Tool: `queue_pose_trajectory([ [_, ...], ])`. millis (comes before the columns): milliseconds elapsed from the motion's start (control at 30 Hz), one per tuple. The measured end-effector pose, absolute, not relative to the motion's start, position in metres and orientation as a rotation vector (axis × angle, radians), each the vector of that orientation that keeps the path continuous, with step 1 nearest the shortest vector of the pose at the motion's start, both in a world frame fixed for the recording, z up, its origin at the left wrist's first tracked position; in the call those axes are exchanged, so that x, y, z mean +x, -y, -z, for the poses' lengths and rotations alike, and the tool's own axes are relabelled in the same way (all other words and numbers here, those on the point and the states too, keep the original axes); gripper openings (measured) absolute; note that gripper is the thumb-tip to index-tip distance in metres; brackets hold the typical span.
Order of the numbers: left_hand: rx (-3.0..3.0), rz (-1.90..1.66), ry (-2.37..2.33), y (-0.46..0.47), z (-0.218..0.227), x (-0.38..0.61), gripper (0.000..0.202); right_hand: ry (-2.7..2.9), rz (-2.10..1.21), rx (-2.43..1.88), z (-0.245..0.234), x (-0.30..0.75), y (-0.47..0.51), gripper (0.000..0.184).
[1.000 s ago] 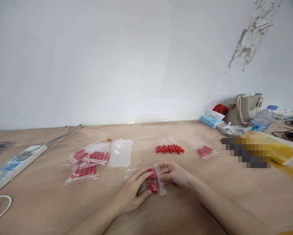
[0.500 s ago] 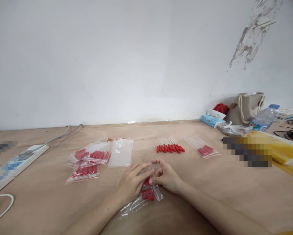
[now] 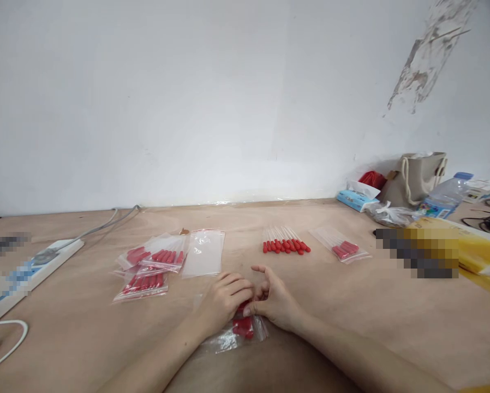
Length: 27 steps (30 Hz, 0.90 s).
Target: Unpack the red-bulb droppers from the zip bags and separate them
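A clear zip bag (image 3: 228, 342) with red-bulbed droppers (image 3: 243, 327) inside lies on the table close to me. My left hand (image 3: 226, 300) presses over the bag from the left, fingers curled on its edge. From the right, my right hand (image 3: 275, 300) grips the zip end, its thumb against the bag and its index finger stretched forward. Where the fingers meet the plastic is partly hidden. Beyond my hands lies a row of loose glass droppers (image 3: 286, 246) with red bulbs. A filled bag (image 3: 345, 248) of droppers rests to their right.
Several filled bags (image 3: 147, 281) overlap on the left, beside a stack of flat zip bags (image 3: 204, 254). A power strip (image 3: 60, 262) with cables lies far left. Along the right are a tissue pack (image 3: 355, 200), a bottle (image 3: 445, 196), a grey tote (image 3: 417, 180) and yellow packaging (image 3: 453, 245).
My left fingers have drawn in and curled over the bag, closer to my right hand. The bag's zip end has shifted slightly left. The camera view has moved a little.
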<state>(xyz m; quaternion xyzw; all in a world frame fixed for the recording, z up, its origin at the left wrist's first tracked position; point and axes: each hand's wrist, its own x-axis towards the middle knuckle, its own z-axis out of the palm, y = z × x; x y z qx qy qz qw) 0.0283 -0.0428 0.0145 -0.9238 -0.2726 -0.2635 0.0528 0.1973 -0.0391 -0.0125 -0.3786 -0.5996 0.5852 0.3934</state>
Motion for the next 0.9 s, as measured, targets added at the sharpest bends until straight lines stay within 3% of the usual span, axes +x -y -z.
queue_pose_trajectory([
  [300, -2.743, 0.809, 0.782, 0.043, -0.017, 0.026, 0.025, 1.567, -1.626, -0.873, 0.013, 0.206, 0.037, 0.058],
  [367, -2.736, 0.816, 0.785, 0.043, -0.016, 0.025, 0.024, 1.709, -1.449, -0.906, 0.01, 0.211, 0.039, 0.042],
  [467, -2.728, 0.86, 0.799, 0.043, -0.015, 0.022, 0.023, 2.086, -0.872, -0.814, 0.003, 0.221, 0.042, 0.012],
  [600, -2.743, 0.885, 0.817, 0.042, -0.015, 0.02, 0.023, 2.33, -0.184, -0.615, -0.003, 0.23, 0.043, 0.014],
  [900, -2.724, 0.961, 0.741, 0.041, -0.01, 0.021, 0.024, 2.36, 0.159, -0.512, 0.002, 0.225, 0.038, 0.012],
])
